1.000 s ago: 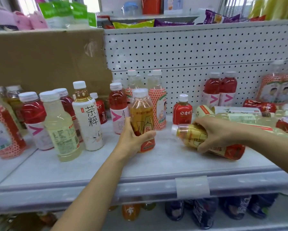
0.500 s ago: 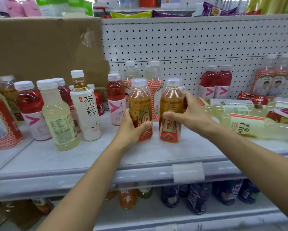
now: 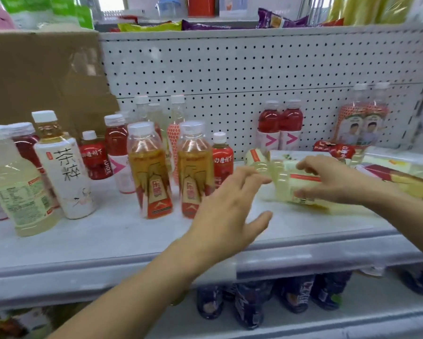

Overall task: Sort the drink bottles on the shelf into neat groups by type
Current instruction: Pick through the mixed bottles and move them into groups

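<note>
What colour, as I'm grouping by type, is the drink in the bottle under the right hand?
Pale yellow; the bottle shows best in head view.

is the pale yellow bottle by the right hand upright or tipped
Tipped: the clear plastic bottle of pale yellow drink lies sideways on the white shelf, neck pointing left, right hand gripping it.

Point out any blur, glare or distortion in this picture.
Head view: motion blur smears the left hand, the right hand and the pale lying bottle it holds; the two amber bottles look sharper; wide-angle lens bends the pegboard at right; lighting even.
</note>
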Action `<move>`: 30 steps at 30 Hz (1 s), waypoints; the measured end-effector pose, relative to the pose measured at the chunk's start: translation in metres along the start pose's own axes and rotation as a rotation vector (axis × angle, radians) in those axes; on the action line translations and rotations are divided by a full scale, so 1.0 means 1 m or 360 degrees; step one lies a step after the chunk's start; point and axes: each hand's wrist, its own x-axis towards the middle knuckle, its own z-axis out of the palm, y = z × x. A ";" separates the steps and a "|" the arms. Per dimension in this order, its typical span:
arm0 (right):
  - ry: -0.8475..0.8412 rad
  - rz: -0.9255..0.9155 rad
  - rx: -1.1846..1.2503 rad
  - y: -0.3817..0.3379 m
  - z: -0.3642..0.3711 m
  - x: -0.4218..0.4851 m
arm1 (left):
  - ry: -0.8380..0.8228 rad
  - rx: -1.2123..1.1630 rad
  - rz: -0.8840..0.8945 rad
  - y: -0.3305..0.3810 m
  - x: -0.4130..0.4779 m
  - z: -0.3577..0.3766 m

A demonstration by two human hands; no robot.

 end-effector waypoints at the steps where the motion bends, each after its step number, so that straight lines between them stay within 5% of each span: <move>1: -0.0065 0.0037 -0.0092 0.014 -0.005 0.000 | -0.0123 -0.0034 -0.0162 0.004 0.017 0.013; 7: -0.0531 0.0043 -0.0278 0.081 -0.018 -0.009 | -0.0567 -0.0099 -0.0886 -0.004 0.091 0.067; 12: -0.0581 -0.0110 -0.0281 0.099 -0.016 0.000 | -0.0442 -0.0060 -0.0976 0.001 0.094 0.076; 20: -0.0649 -0.0372 -0.0343 0.106 -0.027 0.003 | 0.0134 0.0185 -0.1024 0.018 0.146 0.036; 30: -0.0342 -0.0471 -0.0089 0.097 -0.072 0.012 | -0.0277 0.0464 -0.0844 -0.023 0.237 0.022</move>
